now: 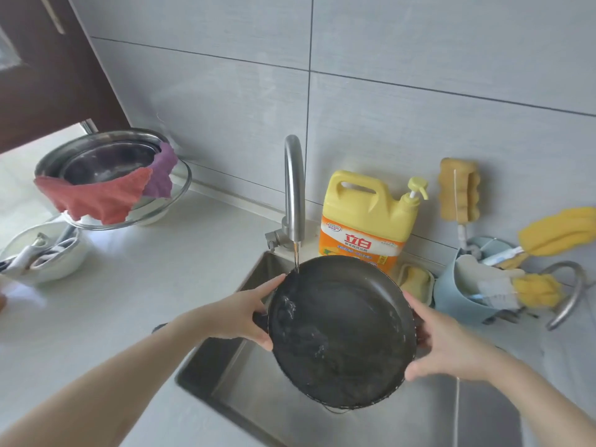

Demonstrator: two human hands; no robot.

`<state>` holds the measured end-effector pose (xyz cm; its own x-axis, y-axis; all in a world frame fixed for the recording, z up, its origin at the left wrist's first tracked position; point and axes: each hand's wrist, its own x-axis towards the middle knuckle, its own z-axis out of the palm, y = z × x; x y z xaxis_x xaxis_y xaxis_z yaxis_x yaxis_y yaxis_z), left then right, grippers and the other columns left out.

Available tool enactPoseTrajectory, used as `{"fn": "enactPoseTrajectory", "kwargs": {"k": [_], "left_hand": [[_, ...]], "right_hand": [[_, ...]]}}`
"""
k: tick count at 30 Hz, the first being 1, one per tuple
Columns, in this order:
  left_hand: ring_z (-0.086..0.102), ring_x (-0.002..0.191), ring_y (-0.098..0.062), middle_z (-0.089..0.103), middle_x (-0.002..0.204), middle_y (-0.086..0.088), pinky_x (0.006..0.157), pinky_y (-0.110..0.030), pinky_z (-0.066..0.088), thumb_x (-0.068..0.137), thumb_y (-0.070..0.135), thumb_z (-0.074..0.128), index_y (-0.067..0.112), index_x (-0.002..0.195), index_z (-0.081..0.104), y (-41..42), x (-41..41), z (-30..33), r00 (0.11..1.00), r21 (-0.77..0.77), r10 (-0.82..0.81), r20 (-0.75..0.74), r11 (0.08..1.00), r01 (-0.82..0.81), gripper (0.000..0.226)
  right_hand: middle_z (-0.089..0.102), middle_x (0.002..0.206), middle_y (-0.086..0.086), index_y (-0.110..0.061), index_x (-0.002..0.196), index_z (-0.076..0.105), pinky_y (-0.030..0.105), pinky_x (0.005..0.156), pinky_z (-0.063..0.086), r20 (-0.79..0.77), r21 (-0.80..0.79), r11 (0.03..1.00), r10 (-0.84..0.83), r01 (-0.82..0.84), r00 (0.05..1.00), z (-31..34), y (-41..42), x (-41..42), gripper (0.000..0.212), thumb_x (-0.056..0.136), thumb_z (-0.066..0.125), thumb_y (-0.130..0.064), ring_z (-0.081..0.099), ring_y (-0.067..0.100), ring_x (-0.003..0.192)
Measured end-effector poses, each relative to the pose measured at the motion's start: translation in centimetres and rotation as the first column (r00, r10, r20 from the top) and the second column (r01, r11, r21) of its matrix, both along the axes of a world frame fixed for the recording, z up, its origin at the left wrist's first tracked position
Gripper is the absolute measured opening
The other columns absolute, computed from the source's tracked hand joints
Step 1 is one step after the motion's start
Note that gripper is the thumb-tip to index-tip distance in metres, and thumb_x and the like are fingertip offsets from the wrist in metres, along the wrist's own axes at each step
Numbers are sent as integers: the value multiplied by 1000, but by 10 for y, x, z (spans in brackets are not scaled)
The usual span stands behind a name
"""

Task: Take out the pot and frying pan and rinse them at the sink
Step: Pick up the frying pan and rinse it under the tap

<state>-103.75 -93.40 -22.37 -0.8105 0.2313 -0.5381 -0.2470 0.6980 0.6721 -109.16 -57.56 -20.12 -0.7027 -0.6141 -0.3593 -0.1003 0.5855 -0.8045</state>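
Note:
A dark round frying pan (342,330) is held tilted over the steel sink (232,375), its inside facing me. A thin stream of water falls from the curved tap (294,188) onto the pan's upper left rim and runs down its wet surface. My left hand (248,314) grips the pan's left edge, beside its dark handle stub. My right hand (448,346) grips the right edge, fingers curled behind the rim. A steel pot (106,159) stands at the back left on the counter, with red and purple cloths draped over its rim.
A yellow detergent jug (364,221) stands behind the sink. A blue holder (458,295) with brushes and sponges sits at the right, beside a second curved steel spout (567,291). A white bowl (42,256) with utensils is at the far left. A glass bowl (154,204) lies under the pot.

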Motion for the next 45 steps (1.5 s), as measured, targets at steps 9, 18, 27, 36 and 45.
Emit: {"fn": "enactPoseTrajectory", "kwargs": {"k": [9,18,27,36,45], "left_hand": [[68,80,-13,74,98,10,87,-28,51,68,25,83,67,142,7,-14,-7,23,987,-62,-129,92,989,135,114],[63,89,-16,70,105,11,86,-28,50,68,38,83,78,124,-14,0,-3,25,978,-276,-126,-168,958,76,119],[63,92,-15,68,100,18,78,-29,51,67,46,84,71,133,-21,25,13,-7,862,-261,-12,-507,955,-140,127],[58,56,-22,63,70,-2,48,-33,51,78,52,71,27,157,9,24,31,1,195,-226,-180,-964,941,-253,103],[49,72,-20,49,93,-1,61,-31,40,79,27,82,20,157,2,25,32,58,-175,-267,-314,-933,932,-245,112]], "right_hand": [[71,108,-6,-46,145,9,37,90,56,134,35,994,-108,104,985,-45,5,24,133,47,94,-17,70,23,93],[65,117,-19,-72,134,4,21,97,49,-43,-87,979,-190,186,981,-75,-7,24,133,49,90,-16,67,8,100],[6,152,-37,-67,138,-17,19,113,24,-414,47,978,-168,205,895,-46,27,14,137,62,91,-30,16,-15,138],[36,131,16,-24,156,-1,35,74,56,-935,-88,956,-177,281,308,-17,27,26,138,54,93,-28,52,26,103],[42,112,22,11,114,37,12,114,24,-940,-331,926,-341,180,24,34,24,36,62,95,53,-46,46,38,99]]}}
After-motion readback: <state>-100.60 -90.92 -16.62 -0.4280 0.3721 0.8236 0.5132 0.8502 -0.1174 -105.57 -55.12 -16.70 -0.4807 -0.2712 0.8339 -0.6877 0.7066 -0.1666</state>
